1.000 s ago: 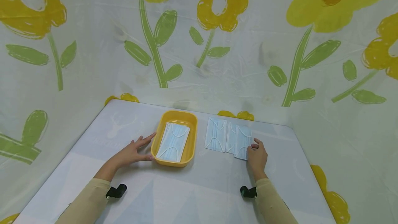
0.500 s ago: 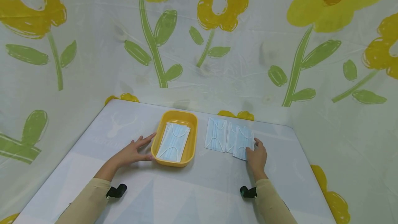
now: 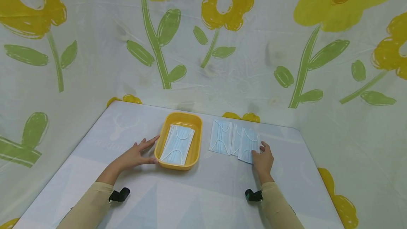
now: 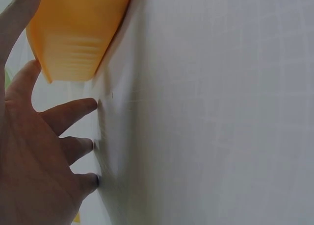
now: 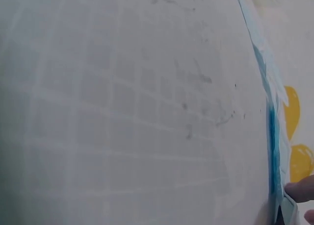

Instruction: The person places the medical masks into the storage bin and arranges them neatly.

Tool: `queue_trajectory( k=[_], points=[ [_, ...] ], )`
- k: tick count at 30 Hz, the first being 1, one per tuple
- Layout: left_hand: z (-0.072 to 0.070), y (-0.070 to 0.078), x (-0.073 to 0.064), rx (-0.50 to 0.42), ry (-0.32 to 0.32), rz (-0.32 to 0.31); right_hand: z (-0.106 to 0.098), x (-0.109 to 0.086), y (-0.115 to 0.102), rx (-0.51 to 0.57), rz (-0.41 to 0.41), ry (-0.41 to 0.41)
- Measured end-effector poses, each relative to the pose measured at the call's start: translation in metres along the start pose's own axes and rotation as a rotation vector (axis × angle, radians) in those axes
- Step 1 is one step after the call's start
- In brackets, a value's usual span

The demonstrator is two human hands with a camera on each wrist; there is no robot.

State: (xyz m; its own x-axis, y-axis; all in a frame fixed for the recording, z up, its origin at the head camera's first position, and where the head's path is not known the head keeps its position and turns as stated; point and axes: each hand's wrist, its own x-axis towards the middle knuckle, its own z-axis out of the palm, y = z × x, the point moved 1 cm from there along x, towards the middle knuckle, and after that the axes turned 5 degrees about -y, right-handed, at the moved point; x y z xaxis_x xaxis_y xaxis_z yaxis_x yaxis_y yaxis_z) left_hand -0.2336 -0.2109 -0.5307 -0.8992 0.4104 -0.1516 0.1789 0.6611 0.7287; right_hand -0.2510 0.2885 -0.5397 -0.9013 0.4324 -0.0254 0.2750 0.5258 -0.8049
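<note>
Left hand [image 3: 136,156]: fingers spread, touching the left side of the yellow tray [image 3: 176,167], where blue face masks [image 3: 176,146] lie stacked. Farther right, the rightmost loose mask [image 3: 248,146] lies just left of the right hand [image 3: 264,159], which pinches its edge.

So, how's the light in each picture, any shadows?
Head view: evenly lit, soft shadow beneath the yellow tray; left wrist view: dimmer, a broad soft shadow across the table; right wrist view: dim, darkening toward the left edge, the blue mask edge-on.

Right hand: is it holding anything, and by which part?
The right hand pinches the rightmost mask by its right edge, toward the near corner.
</note>
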Motion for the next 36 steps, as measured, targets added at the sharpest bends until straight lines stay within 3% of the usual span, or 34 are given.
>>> queue_trajectory(
  k=[8, 22, 36],
  points=[
    [-0.0005, 0.0, -0.0003, -0.007, 0.0, 0.004, 0.0004, 0.0002, -0.0007, -0.004, -0.011, 0.013],
    [0.0007, -0.0007, 0.0013, -0.016, -0.012, -0.015, 0.0014, 0.0052, 0.0023, -0.073, -0.063, -0.045],
    [0.0022, -0.003, 0.0028, -0.022, -0.012, -0.016, 0.001, 0.0023, 0.0038, -0.04, -0.055, 0.005]
  ],
)
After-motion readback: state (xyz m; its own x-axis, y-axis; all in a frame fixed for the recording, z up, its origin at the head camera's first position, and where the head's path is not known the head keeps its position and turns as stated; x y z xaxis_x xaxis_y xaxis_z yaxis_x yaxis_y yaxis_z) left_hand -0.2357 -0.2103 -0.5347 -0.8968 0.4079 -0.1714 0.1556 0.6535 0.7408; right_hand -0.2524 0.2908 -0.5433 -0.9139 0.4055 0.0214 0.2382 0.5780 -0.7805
